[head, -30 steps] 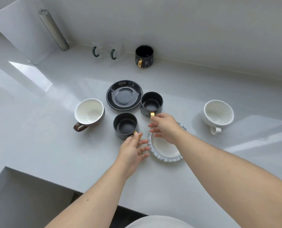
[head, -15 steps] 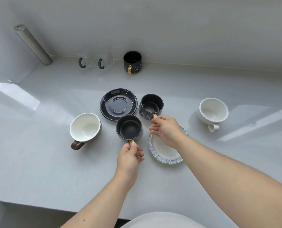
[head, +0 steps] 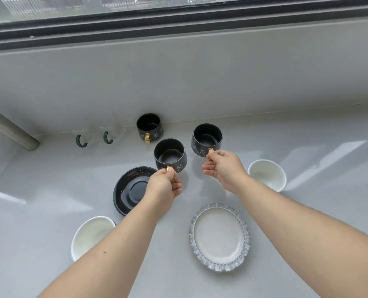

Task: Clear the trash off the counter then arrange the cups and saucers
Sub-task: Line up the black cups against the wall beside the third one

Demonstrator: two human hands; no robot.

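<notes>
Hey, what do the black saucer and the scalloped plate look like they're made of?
Black saucer: probably glazed ceramic, since it is glossy with sharp white reflections. Scalloped plate: its centre looks like matte, speckled off-white stoneware; the ruffled rim looks clear or shiny, possibly glass, hard to tell.

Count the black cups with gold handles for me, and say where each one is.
3. One black cup stands by the back wall. The left hand holds a second above the black saucer's far edge. The right hand holds the third.
</notes>
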